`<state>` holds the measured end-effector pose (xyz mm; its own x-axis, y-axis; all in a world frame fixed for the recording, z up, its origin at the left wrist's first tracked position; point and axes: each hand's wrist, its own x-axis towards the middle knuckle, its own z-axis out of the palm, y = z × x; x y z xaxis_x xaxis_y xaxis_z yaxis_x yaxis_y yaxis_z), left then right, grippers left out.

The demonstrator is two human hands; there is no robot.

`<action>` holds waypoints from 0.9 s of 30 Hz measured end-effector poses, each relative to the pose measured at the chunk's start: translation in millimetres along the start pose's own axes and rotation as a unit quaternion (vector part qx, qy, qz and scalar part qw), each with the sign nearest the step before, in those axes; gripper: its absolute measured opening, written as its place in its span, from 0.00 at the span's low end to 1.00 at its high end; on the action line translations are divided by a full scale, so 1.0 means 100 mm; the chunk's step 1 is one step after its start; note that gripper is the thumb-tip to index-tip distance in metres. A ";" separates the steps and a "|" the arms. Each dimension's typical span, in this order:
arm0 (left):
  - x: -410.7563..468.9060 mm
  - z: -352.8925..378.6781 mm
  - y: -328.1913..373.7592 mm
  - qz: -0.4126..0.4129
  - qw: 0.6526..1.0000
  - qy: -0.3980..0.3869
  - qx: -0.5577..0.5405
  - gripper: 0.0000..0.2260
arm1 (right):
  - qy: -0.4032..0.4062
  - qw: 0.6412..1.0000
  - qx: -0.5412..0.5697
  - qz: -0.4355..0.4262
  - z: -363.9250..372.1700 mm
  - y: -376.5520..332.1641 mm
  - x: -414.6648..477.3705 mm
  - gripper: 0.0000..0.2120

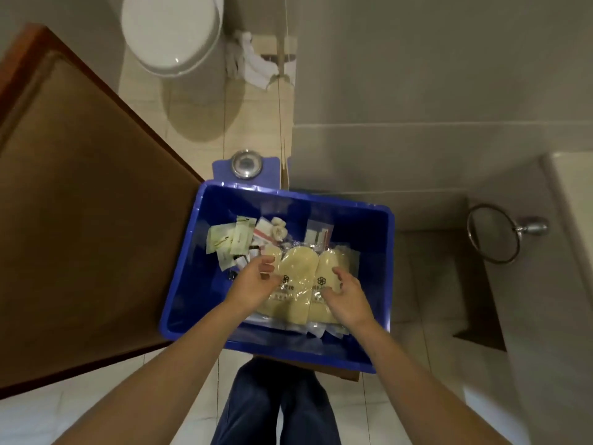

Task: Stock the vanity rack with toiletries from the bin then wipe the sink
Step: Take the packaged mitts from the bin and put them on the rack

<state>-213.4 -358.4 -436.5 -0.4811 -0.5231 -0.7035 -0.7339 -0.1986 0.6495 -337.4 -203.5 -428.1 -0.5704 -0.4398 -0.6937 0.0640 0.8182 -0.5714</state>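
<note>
There, in the bin point(376, 252), slipper packs point(300, 284) overlie sachets point(316, 332).

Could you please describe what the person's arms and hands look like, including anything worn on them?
Both forearms are bare to the frame edge, no sleeves visible. The left hand and right hand wear no gloves, and no watch, ring or bracelet shows.

The light was dim and warm, from overhead. The toilet point(171, 33) threw a soft shadow on the floor point(256, 130). Glare streaked the bin point(256, 188) rim. Edges bowed; detail was soft.
</note>
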 end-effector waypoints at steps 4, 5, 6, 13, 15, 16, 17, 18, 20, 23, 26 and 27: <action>0.36 0.10 -0.27 -0.022 0.999 -0.004 0.032 0.21 | 0.010 1.000 0.000 0.026 0.19 0.20 0.33 0.28; 0.43 0.13 -0.34 -0.025 0.999 0.000 0.042 0.22 | 0.013 0.999 -0.005 0.029 0.24 0.26 0.40 0.28; 0.50 0.16 -0.40 -0.024 0.998 0.005 0.053 0.22 | 0.018 0.999 -0.011 0.031 0.28 0.31 0.47 0.28; 0.80 0.32 -0.67 -0.026 0.992 0.037 0.117 0.29 | 0.044 0.996 -0.038 0.066 0.43 0.60 0.77 0.31; 0.83 0.36 -0.72 -0.034 0.991 0.033 0.121 0.33 | 0.039 0.996 -0.036 0.074 0.42 0.63 0.82 0.34; 0.85 0.38 -0.73 -0.042 0.991 0.030 0.122 0.35 | 0.036 0.996 -0.040 0.078 0.42 0.64 0.84 0.34; 0.86 0.39 -0.75 -0.051 0.991 0.027 0.122 0.36 | 0.033 0.995 -0.044 0.082 0.42 0.66 0.86 0.34; 0.88 0.41 -0.76 -0.058 0.990 0.026 0.122 0.38 | 0.031 0.995 -0.046 0.086 0.42 0.67 0.89 0.34; 0.91 0.42 -0.77 -0.062 0.989 0.031 0.128 0.39 | 0.024 0.994 -0.043 0.099 0.44 0.71 0.93 0.33; 0.95 0.43 -0.79 -0.064 0.984 0.069 0.152 0.42 | 0.025 0.993 -0.018 0.117 0.46 0.74 0.97 0.32; 0.95 0.45 -0.76 -0.082 0.977 0.093 0.176 0.43 | 0.044 0.992 0.011 0.114 0.47 0.74 0.96 0.32; 0.95 0.46 -0.75 -0.084 0.976 0.095 0.177 0.43 | 0.057 0.992 0.022 0.106 0.47 0.74 0.96 0.32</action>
<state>-225.9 -354.9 -565.6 -0.2658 -0.6589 -0.7037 -0.9309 -0.0144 0.3651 -348.9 -202.4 -557.7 -0.6295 -0.2116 -0.7476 0.2267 0.8703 -0.4372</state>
